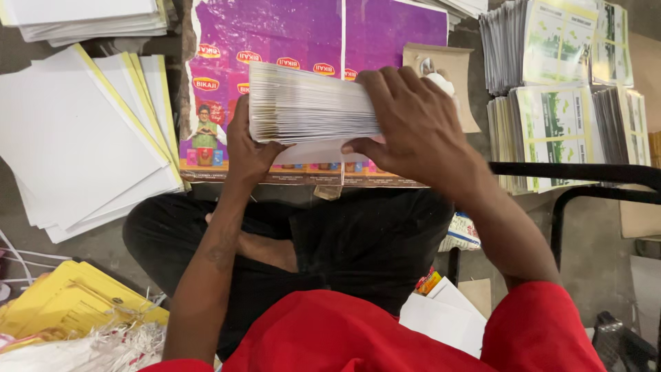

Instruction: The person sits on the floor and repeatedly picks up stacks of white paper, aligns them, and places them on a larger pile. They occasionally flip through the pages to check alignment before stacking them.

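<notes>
Overhead, head view:
Stack: a thick bundle of white paper sheets (306,103) stood on edge over the purple printed sheet (310,34), its long axis running left to right.
Left hand (246,141): cupped against the bundle's left end, fingers under it.
Right hand (406,124): clamped over the right end, nearer the top edge.
Around: loose white sheets (76,138) lay at left, green-printed leaflet piles (564,89) at right, yellow envelopes (76,300) near the left knee.
In the way: nothing between the hands.

A paper-handling workshop floor, stacks of white sheets (76,138) at left, bundles of green-printed leaflets (558,89) far right, yellow envelopes (76,300) near left, purple printed sheet (303,34) as work surface
</notes>
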